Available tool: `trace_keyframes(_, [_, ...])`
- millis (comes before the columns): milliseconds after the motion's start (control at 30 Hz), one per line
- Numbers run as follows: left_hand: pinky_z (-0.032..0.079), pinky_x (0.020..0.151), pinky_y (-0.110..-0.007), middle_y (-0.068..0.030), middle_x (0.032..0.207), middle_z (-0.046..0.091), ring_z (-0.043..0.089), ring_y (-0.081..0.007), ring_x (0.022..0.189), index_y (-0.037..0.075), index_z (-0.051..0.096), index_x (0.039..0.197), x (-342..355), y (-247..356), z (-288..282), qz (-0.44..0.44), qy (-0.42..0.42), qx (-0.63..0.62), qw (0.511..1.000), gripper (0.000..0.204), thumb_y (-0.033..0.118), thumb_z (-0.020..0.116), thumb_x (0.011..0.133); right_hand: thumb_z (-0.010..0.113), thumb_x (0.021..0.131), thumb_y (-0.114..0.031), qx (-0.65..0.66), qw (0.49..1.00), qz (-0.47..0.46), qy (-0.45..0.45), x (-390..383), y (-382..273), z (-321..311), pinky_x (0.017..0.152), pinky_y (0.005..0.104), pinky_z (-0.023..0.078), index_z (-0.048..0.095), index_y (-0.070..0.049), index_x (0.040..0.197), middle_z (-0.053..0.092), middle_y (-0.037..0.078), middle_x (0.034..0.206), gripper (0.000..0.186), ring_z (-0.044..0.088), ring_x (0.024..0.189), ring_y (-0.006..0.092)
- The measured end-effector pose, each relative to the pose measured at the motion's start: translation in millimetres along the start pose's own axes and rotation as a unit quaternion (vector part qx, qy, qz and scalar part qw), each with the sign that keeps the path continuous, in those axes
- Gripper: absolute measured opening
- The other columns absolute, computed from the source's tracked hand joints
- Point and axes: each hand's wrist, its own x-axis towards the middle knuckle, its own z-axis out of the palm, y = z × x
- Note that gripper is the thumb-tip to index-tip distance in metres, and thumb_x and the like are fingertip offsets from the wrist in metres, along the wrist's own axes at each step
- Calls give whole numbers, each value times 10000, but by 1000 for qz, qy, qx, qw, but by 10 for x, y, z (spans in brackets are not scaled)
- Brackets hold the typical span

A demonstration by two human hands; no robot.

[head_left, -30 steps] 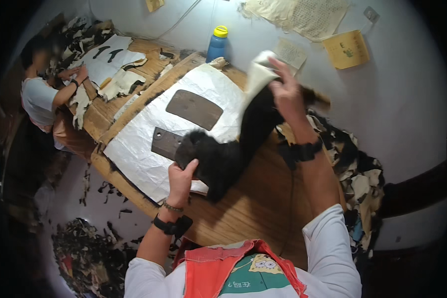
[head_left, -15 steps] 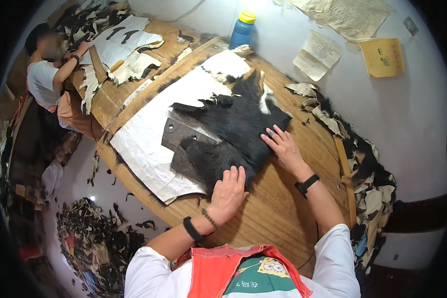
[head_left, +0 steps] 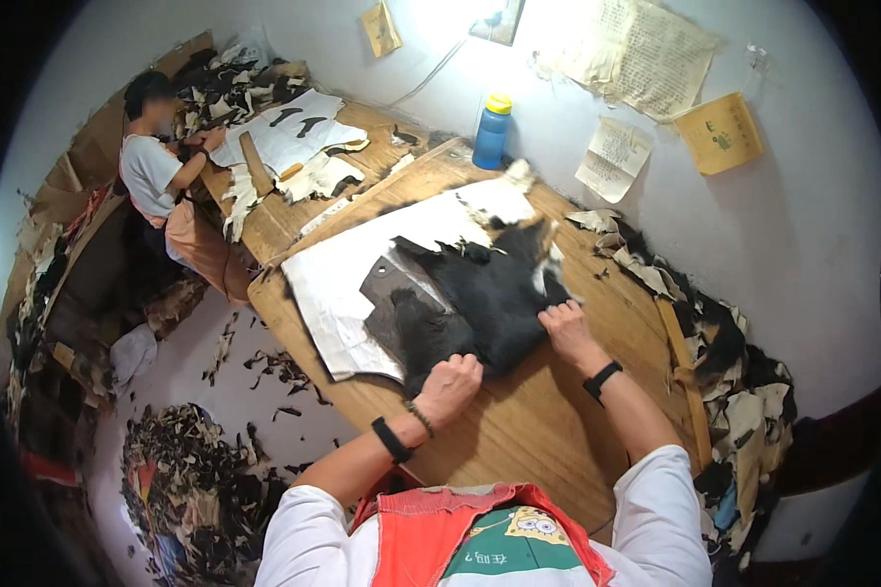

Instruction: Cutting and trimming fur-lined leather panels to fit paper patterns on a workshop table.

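A black fur pelt [head_left: 494, 298] lies over a white sheet [head_left: 328, 308] on the wooden table. My left hand [head_left: 447, 386] grips the pelt's near edge, fingers curled into the fur. At its right edge my right hand [head_left: 570, 333] is closed on the fur too, fingers bent. A dark grey-brown flat pattern piece [head_left: 380, 286] with a small hole shows at the pelt's left, partly covered by fur. White patches mark the pelt's far right corner.
A blue bottle with a yellow lid [head_left: 492, 132] stands at the table's back. Hide scraps [head_left: 739, 411] heap along the right edge, and a large scrap pile [head_left: 196, 489] covers the floor at left. A co-worker [head_left: 162, 171] works at the far left of the wooden table [head_left: 548, 430].
Both hands have gone from lying spread on the fur to gripping its edges. The pelt's near part has shifted and covers more of the pattern piece. My view has tilted up.
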Motion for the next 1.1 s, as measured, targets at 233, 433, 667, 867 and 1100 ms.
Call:
trace_keyframes(233, [294, 1115, -465, -160, 1213, 589, 519, -295, 1219, 54, 668, 1081, -1198, -241, -572, -193, 117, -151, 962, 357, -8, 567, 744, 587, 762, -113, 153, 981, -67, -103, -845, -1324, -848, 677, 406, 468, 586, -92, 758, 603, 90, 706, 21, 637, 688, 280])
trace_keyframes(433, [211, 1186, -402, -189, 1530, 337, 312, -302, 1426, 34, 429, 1428, -1770, -25, -259, -468, 343, -380, 720, 500, 60, 520, 937, 604, 908, -247, 569, 783, -89, -234, -523, -1996, -1407, 763, 436, 529, 684, -86, 966, 709, 126, 908, 189, 689, 855, 311])
trace_keyframes(667, [302, 1136, -383, -183, 1511, 349, 395, -280, 1346, -30, 257, 1511, -1688, 168, -171, -501, 291, -372, 725, 647, 128, 588, 978, 632, 911, -359, 129, 941, 313, 7, 100, -119, -43, 934, 468, 505, 574, 61, 1233, 647, 306, 1114, 533, 633, 1064, 421])
trace_keyframes(867, [336, 1123, -404, -264, 1454, 431, 453, -370, 1320, -71, 282, 1488, -1485, 157, -326, -492, 201, -337, 777, 720, 35, 620, 861, 735, 798, -469, 337, 850, 386, -123, -27, 187, 162, 886, 458, 507, 605, 47, 1155, 662, 296, 1107, 641, 637, 1052, 420])
trace_keyframes(1100, [333, 1125, -415, -272, 1431, 450, 450, -375, 1324, -68, 349, 1457, -1482, -752, -221, -480, 155, -307, 807, 653, -26, 585, 850, 584, 817, -250, 382, 846, 353, -115, -656, -303, -124, 808, 531, 516, 680, -52, 1031, 688, 260, 1002, 307, 655, 983, 437])
